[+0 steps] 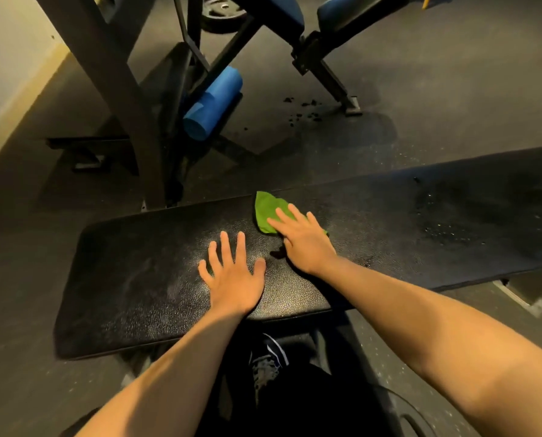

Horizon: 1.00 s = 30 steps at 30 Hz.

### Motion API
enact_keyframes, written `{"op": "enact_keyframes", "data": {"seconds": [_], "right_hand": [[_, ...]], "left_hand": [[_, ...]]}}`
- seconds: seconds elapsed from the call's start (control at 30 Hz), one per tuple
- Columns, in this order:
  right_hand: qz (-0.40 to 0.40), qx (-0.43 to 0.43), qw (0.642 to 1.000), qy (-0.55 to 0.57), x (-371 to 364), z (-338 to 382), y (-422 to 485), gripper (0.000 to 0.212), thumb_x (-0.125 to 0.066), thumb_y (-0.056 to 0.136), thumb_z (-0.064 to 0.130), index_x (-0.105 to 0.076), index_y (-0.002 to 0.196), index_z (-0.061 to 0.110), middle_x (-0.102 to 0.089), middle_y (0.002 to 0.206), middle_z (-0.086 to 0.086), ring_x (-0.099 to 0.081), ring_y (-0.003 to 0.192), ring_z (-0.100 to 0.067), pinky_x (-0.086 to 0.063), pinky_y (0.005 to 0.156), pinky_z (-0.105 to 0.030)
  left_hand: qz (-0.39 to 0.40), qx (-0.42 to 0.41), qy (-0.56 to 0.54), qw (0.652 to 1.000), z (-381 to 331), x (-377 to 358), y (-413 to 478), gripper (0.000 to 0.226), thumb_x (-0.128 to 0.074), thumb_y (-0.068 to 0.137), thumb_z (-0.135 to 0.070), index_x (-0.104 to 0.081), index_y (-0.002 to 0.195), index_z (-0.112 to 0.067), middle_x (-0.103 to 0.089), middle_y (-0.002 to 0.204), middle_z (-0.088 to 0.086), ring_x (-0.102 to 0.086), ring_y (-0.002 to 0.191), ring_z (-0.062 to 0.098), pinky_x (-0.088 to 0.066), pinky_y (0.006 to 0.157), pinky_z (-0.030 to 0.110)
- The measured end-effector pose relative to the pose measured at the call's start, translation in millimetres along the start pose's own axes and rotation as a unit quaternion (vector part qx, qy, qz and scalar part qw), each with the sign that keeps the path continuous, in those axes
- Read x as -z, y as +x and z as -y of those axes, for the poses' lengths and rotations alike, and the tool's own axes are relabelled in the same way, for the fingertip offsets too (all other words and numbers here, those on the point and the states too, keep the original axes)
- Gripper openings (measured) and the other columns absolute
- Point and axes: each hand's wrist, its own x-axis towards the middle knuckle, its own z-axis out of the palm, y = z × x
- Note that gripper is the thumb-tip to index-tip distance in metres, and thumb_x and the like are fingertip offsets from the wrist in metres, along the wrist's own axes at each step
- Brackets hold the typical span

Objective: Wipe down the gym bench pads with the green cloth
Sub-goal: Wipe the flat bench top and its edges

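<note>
Wiping the pad [137,279], the right hand [304,239] presses the green cloth [268,209] with straight fingers [294,212]; the left hand [235,279] lies flat beside it. Next, likely sweep toward the speckled patch [443,216].

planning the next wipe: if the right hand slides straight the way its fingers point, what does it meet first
Probably only the bench pad's far edge: the right hand lies flat on the green cloth, nothing else stands ahead, and floor lies beyond.

Your left hand [233,279] lies flat on the worktop [137,279], just left of your right hand [304,241], which rests on the cloth [268,209] near the worktop's far edge. Behind the worktop, to the left, a padded roller [212,102] sits low in a machine frame [118,89] on the floor [421,89].
</note>
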Motion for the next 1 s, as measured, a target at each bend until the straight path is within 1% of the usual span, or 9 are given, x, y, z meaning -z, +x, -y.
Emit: {"op": "enact_keyframes", "data": {"seconds": [0.13, 0.27, 0.37, 0.57, 0.67, 0.73, 0.87, 0.93, 1.0], "right_hand": [[0.031, 0.029, 0.999, 0.005, 2.5, -5.1, -1.4, 0.060, -0.041, 0.098, 0.010, -0.031, 0.154, 0.029, -0.018, 0.164, 0.001, -0.002, 0.153, -0.021, -0.004, 0.123, -0.047], [0.010, -0.087, 0.996, 0.016, 7.6, -5.5, 7.1, 0.061, -0.037, 0.098, 0.009, -0.028, 0.154, 0.030, -0.014, 0.165, 0.000, 0.001, 0.153, -0.023, -0.003, 0.122, -0.049], [0.008, -0.100, 0.995, 0.015, 2.5, 6.9, -1.0, 0.062, -0.038, 0.098, 0.009, -0.027, 0.155, 0.029, -0.013, 0.165, -0.001, 0.001, 0.153, -0.024, -0.002, 0.122, -0.050], [0.028, -0.028, 0.999, -0.003, -13.2, 47.3, -41.7, 0.066, -0.042, 0.095, 0.010, -0.023, 0.156, 0.028, -0.013, 0.165, -0.002, 0.001, 0.153, -0.025, -0.002, 0.121, -0.051], [0.038, -0.019, 0.998, 0.053, -25.0, 67.1, -63.5, 0.069, -0.043, 0.095, 0.010, -0.017, 0.158, 0.025, -0.012, 0.165, -0.001, 0.003, 0.153, -0.021, 0.002, 0.122, -0.048], [0.031, -0.008, 0.998, 0.056, -30.6, 71.4, -82.0, 0.069, -0.043, 0.096, 0.012, -0.015, 0.158, 0.021, -0.012, 0.165, -0.002, 0.002, 0.153, -0.020, 0.000, 0.123, -0.047], [0.045, 0.064, 0.997, -0.013, -23.2, 47.5, -100.9, 0.068, -0.044, 0.096, 0.014, -0.018, 0.158, 0.022, -0.015, 0.165, 0.001, -0.003, 0.153, -0.019, -0.003, 0.122, -0.044], [0.022, 0.018, 0.998, -0.047, -12.0, 25.4, -94.9, 0.068, -0.046, 0.094, 0.011, -0.022, 0.157, 0.023, -0.017, 0.164, -0.001, -0.006, 0.153, -0.024, -0.010, 0.122, -0.049], [-0.026, -0.095, 0.994, -0.047, -4.7, 12.7, -89.7, 0.063, -0.043, 0.096, 0.012, -0.024, 0.156, 0.021, -0.019, 0.164, -0.006, -0.008, 0.152, -0.028, -0.016, 0.119, -0.053]], "left_hand": [[0.006, -0.004, -0.007, 1.000, 2.1, -1.0, 3.1, 0.070, -0.025, 0.099, -0.061, 0.002, 0.160, -0.038, 0.020, 0.167, -0.004, 0.022, 0.152, 0.022, 0.013, 0.119, 0.055], [0.024, -0.007, -0.014, 1.000, 2.9, 2.5, 3.7, 0.071, -0.026, 0.099, -0.061, 0.003, 0.160, -0.038, 0.021, 0.166, -0.004, 0.023, 0.151, 0.023, 0.014, 0.119, 0.055], [0.024, -0.011, -0.014, 1.000, 3.4, 3.7, 4.8, 0.071, -0.027, 0.100, -0.060, 0.003, 0.160, -0.037, 0.021, 0.167, -0.004, 0.023, 0.151, 0.024, 0.013, 0.119, 0.055], [0.033, -0.018, -0.019, 0.999, 7.4, 5.5, 7.3, 0.071, -0.032, 0.100, -0.057, 0.000, 0.160, -0.035, 0.020, 0.167, -0.003, 0.021, 0.152, 0.025, 0.012, 0.119, 0.055], [0.020, -0.034, -0.037, 0.999, 15.1, 8.2, 6.2, 0.070, -0.040, 0.099, -0.044, -0.008, 0.161, -0.032, 0.014, 0.168, -0.001, 0.016, 0.153, 0.025, 0.008, 0.120, 0.056], [0.005, -0.056, -0.027, 0.998, 19.3, 9.1, 2.9, 0.070, -0.043, 0.099, -0.035, -0.011, 0.161, -0.030, 0.009, 0.169, 0.002, 0.012, 0.154, 0.026, 0.005, 0.121, 0.055], [-0.053, -0.080, -0.031, 0.995, 26.5, 4.6, -16.6, 0.061, -0.047, 0.099, -0.031, -0.028, 0.157, -0.026, -0.010, 0.168, 0.002, -0.009, 0.148, 0.030, -0.007, 0.118, 0.051], [-0.081, -0.090, -0.021, 0.992, 31.7, 0.2, -30.6, 0.055, -0.046, 0.101, -0.036, -0.035, 0.154, -0.027, -0.020, 0.164, 0.000, -0.018, 0.140, 0.030, -0.013, 0.112, 0.051], [-0.085, -0.098, -0.006, 0.992, 37.0, -4.3, -42.2, 0.053, -0.043, 0.102, -0.041, -0.036, 0.154, -0.028, -0.022, 0.163, -0.001, -0.020, 0.138, 0.029, -0.016, 0.111, 0.050]]}}
